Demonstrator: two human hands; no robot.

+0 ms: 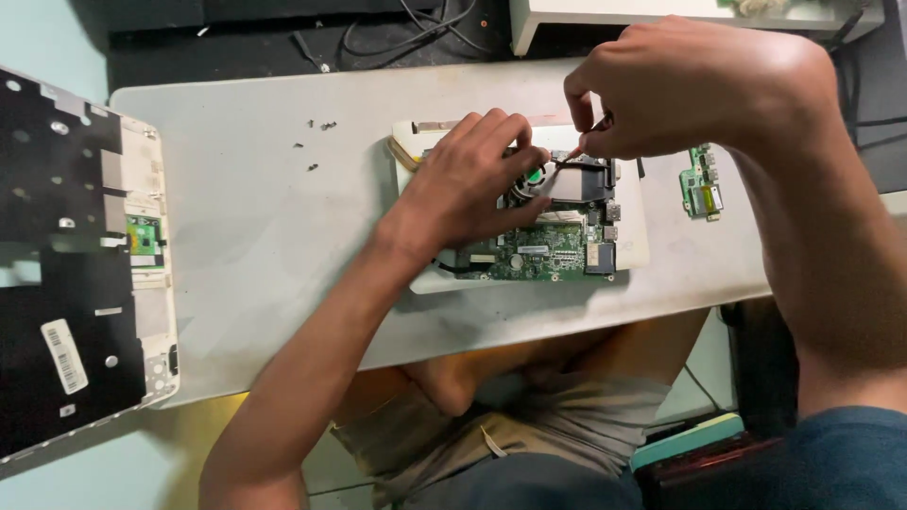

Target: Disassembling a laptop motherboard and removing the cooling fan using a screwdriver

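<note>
Surface: a pale grey rectangular surface (pixel 265 236) seen from above, with a dark floor and black cables (pixel 416 33) beyond its far edge.
Left hand: the left hand (pixel 472 184) lies palm down on the green printed circuit board (pixel 543 255), fingers curled and pressing on the board's upper left part beside the cooling fan (pixel 531 179), which it partly hides; it grips nothing.
Right hand: the right hand (pixel 680 85) hovers over the board's upper right part, thumb and forefinger pinched tight on a thin dark tool (pixel 572 156) whose tip touches the area beside the fan; the kind of tool cannot be told.
Circuit board: it rests inside a white plastic laptop shell (pixel 633 227) near the middle of the surface, toward the near edge.
Small board: a small green circuit board (pixel 700 184) lies on the surface just right of the shell, apart from it.
Screws: a few small dark screws (pixel 316 142) are scattered left of the shell, toward the far edge.
Cover: a large black and white laptop cover panel (pixel 85 264), inner side up, overlaps the left end of the surface.
Foreground: the person's knees and khaki shorts (pixel 529 434) show below the near edge.
</note>
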